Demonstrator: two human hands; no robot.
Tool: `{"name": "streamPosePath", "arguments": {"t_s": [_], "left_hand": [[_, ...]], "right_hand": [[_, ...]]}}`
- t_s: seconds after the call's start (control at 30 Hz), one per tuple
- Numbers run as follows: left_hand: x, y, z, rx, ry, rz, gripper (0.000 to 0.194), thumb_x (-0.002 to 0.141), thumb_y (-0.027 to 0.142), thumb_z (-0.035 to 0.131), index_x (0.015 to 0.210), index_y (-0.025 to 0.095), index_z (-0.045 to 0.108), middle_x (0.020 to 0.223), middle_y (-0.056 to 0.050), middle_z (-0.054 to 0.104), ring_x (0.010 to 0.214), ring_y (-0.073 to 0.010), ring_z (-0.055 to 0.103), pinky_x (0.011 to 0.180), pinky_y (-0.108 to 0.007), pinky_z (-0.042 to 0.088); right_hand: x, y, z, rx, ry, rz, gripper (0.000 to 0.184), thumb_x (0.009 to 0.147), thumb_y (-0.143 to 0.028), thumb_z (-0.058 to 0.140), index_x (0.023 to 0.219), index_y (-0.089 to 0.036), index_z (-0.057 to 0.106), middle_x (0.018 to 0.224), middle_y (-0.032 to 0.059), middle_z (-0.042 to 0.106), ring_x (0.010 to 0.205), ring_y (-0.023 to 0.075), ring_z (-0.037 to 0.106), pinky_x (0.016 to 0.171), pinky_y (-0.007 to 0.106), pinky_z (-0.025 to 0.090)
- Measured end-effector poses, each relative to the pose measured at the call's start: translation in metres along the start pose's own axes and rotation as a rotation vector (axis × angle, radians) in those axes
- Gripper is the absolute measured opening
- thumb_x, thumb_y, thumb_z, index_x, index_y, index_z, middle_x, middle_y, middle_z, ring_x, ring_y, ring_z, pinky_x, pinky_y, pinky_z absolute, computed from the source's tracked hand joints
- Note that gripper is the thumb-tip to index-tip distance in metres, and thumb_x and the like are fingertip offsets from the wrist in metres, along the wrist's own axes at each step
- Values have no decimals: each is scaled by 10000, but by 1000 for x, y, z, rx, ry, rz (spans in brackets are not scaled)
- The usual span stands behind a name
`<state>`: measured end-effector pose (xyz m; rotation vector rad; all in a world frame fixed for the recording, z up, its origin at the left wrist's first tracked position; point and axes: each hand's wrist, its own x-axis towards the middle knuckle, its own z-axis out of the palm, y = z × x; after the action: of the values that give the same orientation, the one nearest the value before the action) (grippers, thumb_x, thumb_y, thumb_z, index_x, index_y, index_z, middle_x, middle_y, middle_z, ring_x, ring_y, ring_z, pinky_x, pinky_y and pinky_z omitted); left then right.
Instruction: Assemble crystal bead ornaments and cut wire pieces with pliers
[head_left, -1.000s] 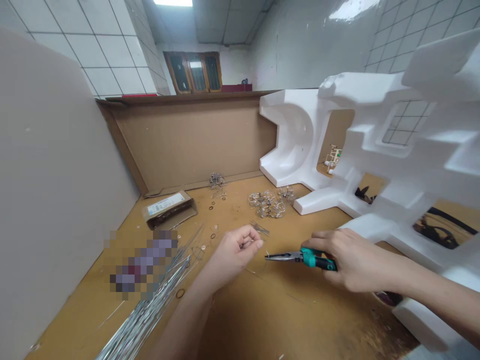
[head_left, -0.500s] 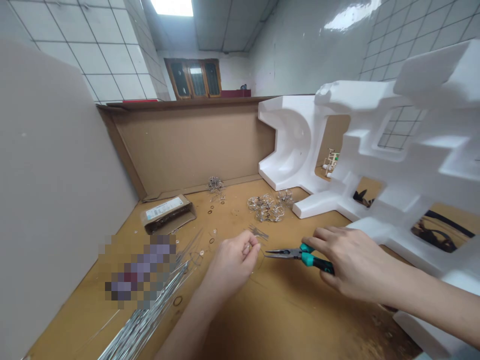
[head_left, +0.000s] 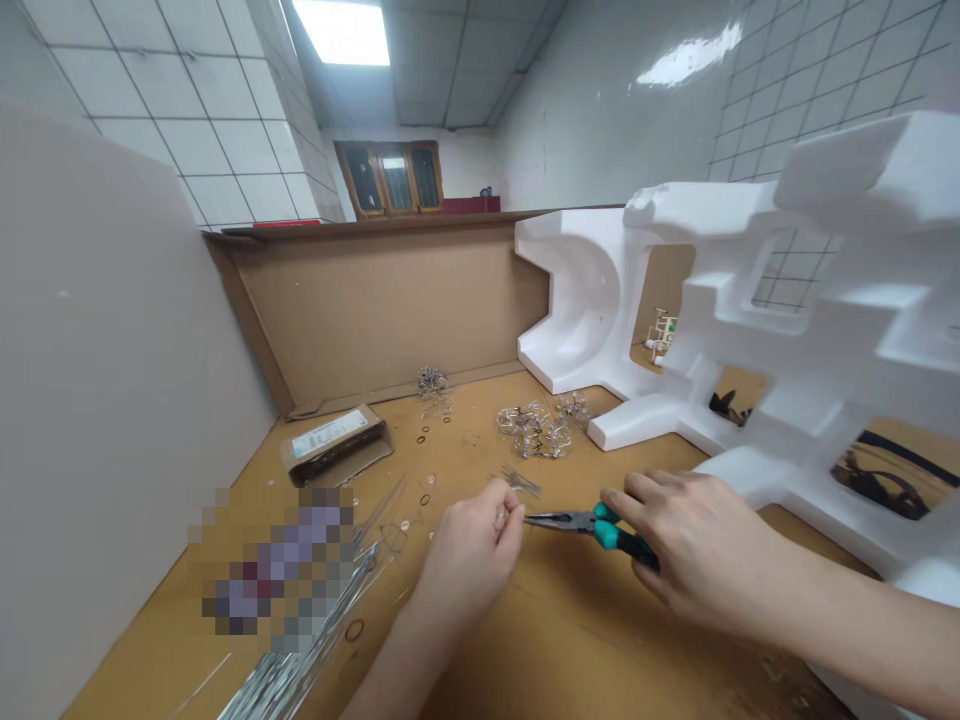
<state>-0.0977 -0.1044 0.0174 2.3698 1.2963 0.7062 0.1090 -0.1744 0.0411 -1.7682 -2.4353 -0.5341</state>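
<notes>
My left hand (head_left: pixel 476 545) is closed in a pinch, and a thin metal wire runs from its fingertips, mostly hidden by them. In my right hand (head_left: pixel 694 530) are long-nose pliers (head_left: pixel 574 522) with teal and black handles. Their jaw tips reach the left fingertips, close to the wire. Just beyond the left hand lie short cut wire pieces (head_left: pixel 520 482). Farther back sits a cluster of bent wire shapes (head_left: pixel 534 430). A bundle of long straight wires (head_left: pixel 304 630) rests to the left of my left forearm.
An open small cardboard box (head_left: pixel 337 445) lies at left, behind a pixelated purple item (head_left: pixel 281 565). A tangled wire pile (head_left: pixel 432 382) stands near the cardboard wall (head_left: pixel 390 300). White foam packaging (head_left: pixel 637 400) borders the right side. Dark rings (head_left: pixel 355 630) are scattered on the tabletop (head_left: pixel 480 660).
The pliers have shifted left, bringing their tips up to my left fingertips. My left hand keeps its pinch. The whole view has tilted slightly upward.
</notes>
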Motion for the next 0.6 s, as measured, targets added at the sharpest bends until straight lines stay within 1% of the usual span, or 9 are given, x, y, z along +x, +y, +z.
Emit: {"name": "streamPosePath", "arguments": {"t_s": [0.2,0.3,0.43,0.6], "left_hand": [[1,2,2,13,44,-21,164,826,273,363,688,208,424,470,67,323,453,-111,320,494,-230,180],[1,2,2,1,50,-23,166,826,273,364,684,208,422,479,65,330,458,-113,330,496,-230,183],[1,1,6,-10,62,-35,163,821,268,363,679,208,417,488,58,350,462,-118,348,496,-235,175],[4,-3,15,-67,75,-21,158,814,263,368,677,207,423,484,54,362,450,-118,348,493,-242,170]], "right_hand": [[1,-1,4,-44,92,-11,146,628,-232,528,773,-212,516,690,25,521,589,167,429,525,289,127],[2,-1,7,-47,110,-25,127,636,-210,526,763,-210,514,679,19,519,570,157,422,522,294,120],[2,0,10,-46,91,-31,100,659,-209,515,759,-204,517,668,20,528,553,153,433,512,295,116],[2,-2,11,-41,24,-23,117,649,-211,504,757,-188,540,658,41,545,532,154,468,494,290,113]]}}
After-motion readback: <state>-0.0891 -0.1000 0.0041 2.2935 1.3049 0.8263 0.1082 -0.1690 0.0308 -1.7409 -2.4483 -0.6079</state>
